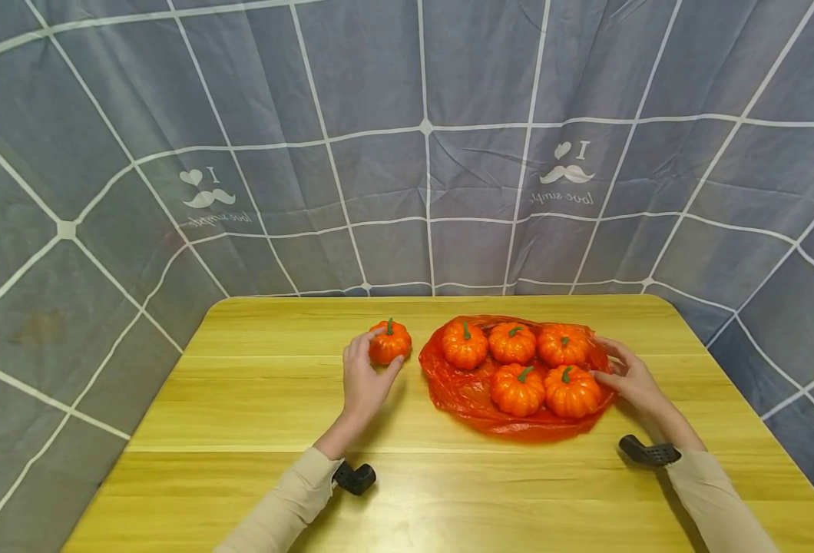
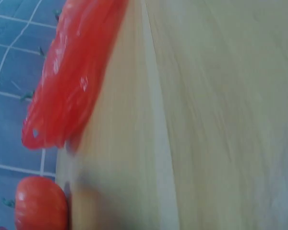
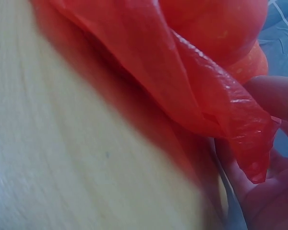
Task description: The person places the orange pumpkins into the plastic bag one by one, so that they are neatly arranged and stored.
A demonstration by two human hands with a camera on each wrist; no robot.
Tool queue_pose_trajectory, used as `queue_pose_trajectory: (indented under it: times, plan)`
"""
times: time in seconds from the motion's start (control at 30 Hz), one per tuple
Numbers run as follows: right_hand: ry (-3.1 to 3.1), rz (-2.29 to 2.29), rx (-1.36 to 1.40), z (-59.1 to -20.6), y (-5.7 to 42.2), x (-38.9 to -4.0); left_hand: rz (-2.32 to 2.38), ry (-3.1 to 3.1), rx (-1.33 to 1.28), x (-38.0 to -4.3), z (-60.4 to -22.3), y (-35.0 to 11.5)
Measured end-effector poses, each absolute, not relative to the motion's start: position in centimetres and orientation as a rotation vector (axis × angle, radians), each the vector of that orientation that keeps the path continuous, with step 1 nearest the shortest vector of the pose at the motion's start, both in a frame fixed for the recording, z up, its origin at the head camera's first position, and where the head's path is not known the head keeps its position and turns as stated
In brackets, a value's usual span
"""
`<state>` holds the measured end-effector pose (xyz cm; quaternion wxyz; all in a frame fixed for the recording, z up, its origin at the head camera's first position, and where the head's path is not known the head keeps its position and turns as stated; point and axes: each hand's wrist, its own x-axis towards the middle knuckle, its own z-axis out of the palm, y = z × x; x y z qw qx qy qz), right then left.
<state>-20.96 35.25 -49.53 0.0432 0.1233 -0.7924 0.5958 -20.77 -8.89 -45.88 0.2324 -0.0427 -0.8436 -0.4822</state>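
Observation:
In the head view my left hand [image 1: 368, 380] is at a small orange pumpkin [image 1: 395, 347] with a green stem, left of a red plastic bag [image 1: 465, 392]. Its fingers and thumb arch loosely about the pumpkin's near side. The left wrist view shows this pumpkin [image 2: 41, 203] low at the left, with bits of fingers at the frame's edge, apart from it. My right hand [image 1: 631, 378] holds the bag's right edge. Up close, a fold of the bag [image 3: 249, 139] lies between its thumb and fingers. Several similar pumpkins [image 1: 517, 390] sit on the spread-open bag.
The wooden table [image 1: 448, 491] has rounded far corners. Behind it and along both sides hangs a grey curtain [image 1: 372, 184] with white grid lines. Each wrist wears a black camera mount [image 1: 355, 478] over a beige sleeve [image 1: 282, 499].

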Motion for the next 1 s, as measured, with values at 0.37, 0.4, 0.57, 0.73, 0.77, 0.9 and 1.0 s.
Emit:
queue_pose_trajectory:
  times: [0.37, 0.4, 0.57, 0.73, 0.77, 0.9, 1.0]
  plan:
    - [-2.468, 1.784, 0.320, -49.3, 35.3, -20.7, -1.308, -2.314, -0.058, -22.0, -46.8, -10.4]
    - [-2.470, 1.781, 0.318, -49.3, 35.3, -20.7, -1.311, -2.320, -0.054, -22.1, -46.8, -10.5]
    - [-2.481, 1.761, 0.321, -49.3, 35.3, -20.7, -1.381, -2.384, -0.021, -22.7, -47.0, -10.8]
    - [-2.478, 1.739, 0.349, -49.2, 35.3, -20.7, -1.442, -2.464, 0.013, -23.4, -47.3, -10.8]
    - [-2.472, 1.743, 0.356, -49.2, 35.3, -20.7, -1.441, -2.477, 0.015, -23.5, -47.4, -10.7]
    - [-2.455, 1.765, 0.362, -49.1, 35.3, -20.6, -1.447, -2.500, 0.027, -23.8, -47.6, -10.6]
    - [-2.456, 1.775, 0.352, -49.0, 35.2, -20.5, -1.461, -2.500, 0.033, -24.0, -47.6, -10.6]
